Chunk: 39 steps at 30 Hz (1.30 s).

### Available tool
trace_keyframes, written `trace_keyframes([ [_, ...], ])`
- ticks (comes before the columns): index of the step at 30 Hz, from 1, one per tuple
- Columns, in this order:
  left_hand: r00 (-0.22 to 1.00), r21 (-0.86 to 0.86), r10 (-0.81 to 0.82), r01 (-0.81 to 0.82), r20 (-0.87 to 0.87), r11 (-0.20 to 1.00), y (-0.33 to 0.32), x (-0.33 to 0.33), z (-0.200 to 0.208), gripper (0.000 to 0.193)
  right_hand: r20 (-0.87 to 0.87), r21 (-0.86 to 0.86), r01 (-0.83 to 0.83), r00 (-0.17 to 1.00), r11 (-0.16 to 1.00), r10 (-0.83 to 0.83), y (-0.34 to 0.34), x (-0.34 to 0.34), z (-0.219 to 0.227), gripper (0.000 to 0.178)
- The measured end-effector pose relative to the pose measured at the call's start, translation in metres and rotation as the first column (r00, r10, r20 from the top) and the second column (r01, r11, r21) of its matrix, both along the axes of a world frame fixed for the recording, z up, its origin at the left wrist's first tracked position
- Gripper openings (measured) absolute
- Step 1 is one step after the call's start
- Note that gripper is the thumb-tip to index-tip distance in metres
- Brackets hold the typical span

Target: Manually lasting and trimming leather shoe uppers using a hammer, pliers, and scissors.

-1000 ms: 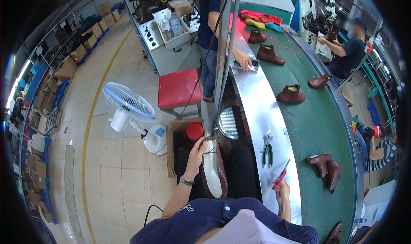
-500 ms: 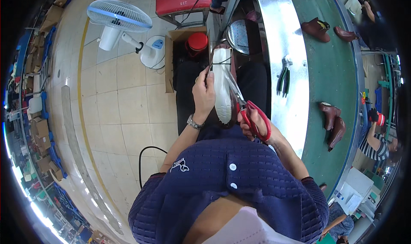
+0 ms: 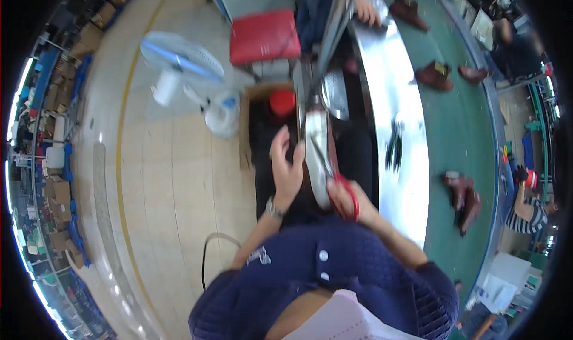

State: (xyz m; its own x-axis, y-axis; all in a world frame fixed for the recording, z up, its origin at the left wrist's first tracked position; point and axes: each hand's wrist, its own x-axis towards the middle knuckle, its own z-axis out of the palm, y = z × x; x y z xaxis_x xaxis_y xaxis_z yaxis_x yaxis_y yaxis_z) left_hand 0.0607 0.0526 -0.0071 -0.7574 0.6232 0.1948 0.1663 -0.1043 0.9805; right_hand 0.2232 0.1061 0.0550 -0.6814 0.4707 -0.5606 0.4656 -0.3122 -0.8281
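A shoe with its pale sole (image 3: 316, 152) turned up lies between my knees, its toe and heel pointing away from and toward me. My right hand (image 3: 345, 198) is closed round the red handles of a pair of scissors (image 3: 354, 207). Their blades reach across the sole, blurred by motion. Just left of the shoe, my left hand (image 3: 287, 171) has its fingers spread and holds nothing; its thumb is close to the sole's edge. Whether a dark band still crosses the sole is too blurred to tell.
On my right runs a shiny metal ledge (image 3: 403, 191) with green-handled pliers (image 3: 394, 148). Beyond it, a green belt (image 3: 439, 125) carries brown boots (image 3: 462, 200). A co-worker's hand (image 3: 367, 11) rests at the ledge's far end. Ahead left stand a carton (image 3: 245, 128), red stool (image 3: 264, 37) and fan (image 3: 179, 56).
My left hand has let go of the shoe's side and opened. The scissors have moved slightly over the sole. A co-worker's hand has appeared at the far ledge, and the whole view has shifted.
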Motion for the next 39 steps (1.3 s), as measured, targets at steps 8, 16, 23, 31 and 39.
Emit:
trace_keyframes([
  [8, 0.235, 0.623, -0.906, 0.782, -0.351, -0.039, -0.034, -0.016, 0.159, 0.028, 0.046, 0.247, 0.242, 0.964, 0.938, -0.261, 0.015, 0.042, 0.012, 0.033],
  [16, 0.097, 0.639, -0.823, 0.683, -0.559, -0.354, -0.024, 0.039, 0.102, 0.030, 0.058, 0.561, 0.578, 0.686, 0.592, -0.725, 0.048, 0.114, -0.071, 0.040],
  [23, 0.092, 0.646, -0.882, 0.717, -0.463, -0.264, -0.009, 0.051, 0.109, 0.029, 0.328, 0.841, 0.254, 0.464, 0.478, -0.823, 0.045, 0.155, -0.102, 0.048],
  [31, 0.128, 0.642, -0.929, 0.754, -0.348, -0.137, 0.001, 0.049, 0.126, 0.028, 0.365, 0.887, 0.103, 0.439, 0.449, -0.821, 0.040, 0.178, -0.139, 0.040],
  [39, 0.201, 0.646, -0.951, 0.763, -0.234, 0.003, 0.005, 0.049, 0.134, 0.028, 0.302, 0.897, 0.132, 0.514, 0.422, -0.803, 0.053, 0.184, -0.135, 0.030],
])
